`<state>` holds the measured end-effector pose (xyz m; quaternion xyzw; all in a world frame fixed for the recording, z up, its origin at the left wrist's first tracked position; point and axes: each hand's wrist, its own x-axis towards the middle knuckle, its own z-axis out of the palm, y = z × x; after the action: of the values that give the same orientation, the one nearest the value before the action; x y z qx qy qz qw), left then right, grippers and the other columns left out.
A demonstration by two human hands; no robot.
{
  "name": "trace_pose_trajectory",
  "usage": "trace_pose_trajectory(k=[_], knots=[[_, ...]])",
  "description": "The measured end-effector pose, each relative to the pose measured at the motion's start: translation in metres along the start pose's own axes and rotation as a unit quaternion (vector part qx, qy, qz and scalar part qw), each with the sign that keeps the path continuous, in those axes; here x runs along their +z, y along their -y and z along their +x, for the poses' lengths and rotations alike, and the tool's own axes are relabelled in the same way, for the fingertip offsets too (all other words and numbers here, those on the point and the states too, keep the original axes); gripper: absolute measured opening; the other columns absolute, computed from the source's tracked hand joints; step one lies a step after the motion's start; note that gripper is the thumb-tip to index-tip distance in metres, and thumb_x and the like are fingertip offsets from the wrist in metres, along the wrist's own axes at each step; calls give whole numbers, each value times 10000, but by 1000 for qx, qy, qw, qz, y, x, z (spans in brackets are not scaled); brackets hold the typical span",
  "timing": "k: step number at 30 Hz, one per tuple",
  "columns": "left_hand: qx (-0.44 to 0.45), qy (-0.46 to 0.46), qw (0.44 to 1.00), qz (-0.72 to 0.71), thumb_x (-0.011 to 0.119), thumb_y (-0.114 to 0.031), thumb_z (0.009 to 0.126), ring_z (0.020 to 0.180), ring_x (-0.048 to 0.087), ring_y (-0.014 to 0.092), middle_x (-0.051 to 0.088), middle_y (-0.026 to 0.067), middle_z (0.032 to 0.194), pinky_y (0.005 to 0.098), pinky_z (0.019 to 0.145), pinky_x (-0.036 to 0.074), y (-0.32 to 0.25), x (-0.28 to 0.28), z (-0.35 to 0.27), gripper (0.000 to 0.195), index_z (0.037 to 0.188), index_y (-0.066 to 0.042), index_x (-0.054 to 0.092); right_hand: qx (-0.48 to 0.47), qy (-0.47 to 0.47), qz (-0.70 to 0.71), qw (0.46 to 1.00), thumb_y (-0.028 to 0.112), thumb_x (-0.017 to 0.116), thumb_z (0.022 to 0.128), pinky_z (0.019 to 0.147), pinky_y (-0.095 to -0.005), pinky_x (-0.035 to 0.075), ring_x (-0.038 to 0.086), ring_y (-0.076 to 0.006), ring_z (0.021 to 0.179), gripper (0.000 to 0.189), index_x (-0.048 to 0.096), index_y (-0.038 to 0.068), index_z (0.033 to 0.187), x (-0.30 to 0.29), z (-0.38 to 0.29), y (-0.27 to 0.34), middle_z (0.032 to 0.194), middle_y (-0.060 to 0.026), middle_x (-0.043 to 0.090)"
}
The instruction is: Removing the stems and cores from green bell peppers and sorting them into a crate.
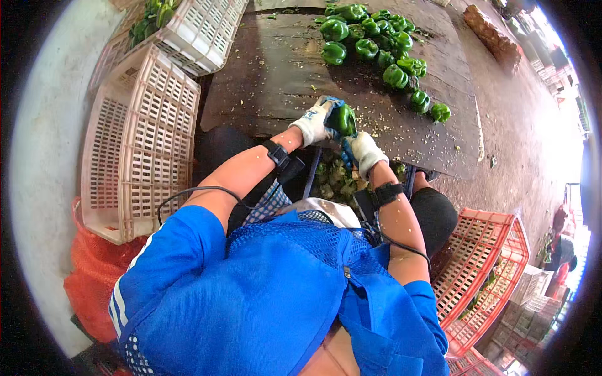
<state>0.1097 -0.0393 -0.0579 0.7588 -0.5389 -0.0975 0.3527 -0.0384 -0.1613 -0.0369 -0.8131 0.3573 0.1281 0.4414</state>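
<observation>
A green bell pepper (343, 120) is held over the near edge of the board. My left hand (320, 121), in a white knit glove with a blue-coated palm, grips it from the left. At the pepper's near end is my right hand (365, 151), gloved the same way, its fingers curled under. Whether that hand grips the pepper or a small tool is hidden. Below both hands, between my legs, lie pale green scraps (329, 181), partly covered by my arms. Farther up the board rests a loose heap of green bell peppers (369, 49).
The dark board (277, 70) is strewn with small pale seeds. White plastic crates (157, 141) stand at left, above a red mesh sack (96, 286). A red-and-white crate (475, 263) is at right. A brown log-like object (491, 35) lies on the floor (512, 141).
</observation>
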Motion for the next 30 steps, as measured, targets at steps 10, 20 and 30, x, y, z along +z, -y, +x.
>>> trace_pose_trajectory(k=[10, 20, 30], knots=[[-20, 15, 998, -61, 839, -228, 629, 1242, 478, 379, 524, 189, 1305, 435, 1085, 380, -20, -12, -3, 827, 1346, -71, 458, -102, -9, -96, 990, 353, 516, 917, 668, -454, 526, 686, -341, 755, 349, 706, 64, 962, 20, -16, -22, 852, -202, 694], [-289, -12, 765, -576, 644, -583, 815, 1045, 601, 365, 588, 121, 1177, 561, 810, 554, 23, 46, 13, 610, 1254, -179, 518, -120, -53, -127, 983, 165, 538, 822, 846, -453, 514, 653, -393, 952, 258, 673, -13, 951, 42, -51, -53, 953, -231, 686], [91, 131, 912, -377, 859, -40, 675, 1199, 528, 193, 494, 87, 1349, 396, 1019, 471, -95, -33, -5, 941, 1442, -121, 321, -223, 86, 421, 875, 185, 740, 848, 782, -286, 539, 640, -120, 892, 363, 631, 2, 1142, -62, -67, -25, 1035, -55, 681]])
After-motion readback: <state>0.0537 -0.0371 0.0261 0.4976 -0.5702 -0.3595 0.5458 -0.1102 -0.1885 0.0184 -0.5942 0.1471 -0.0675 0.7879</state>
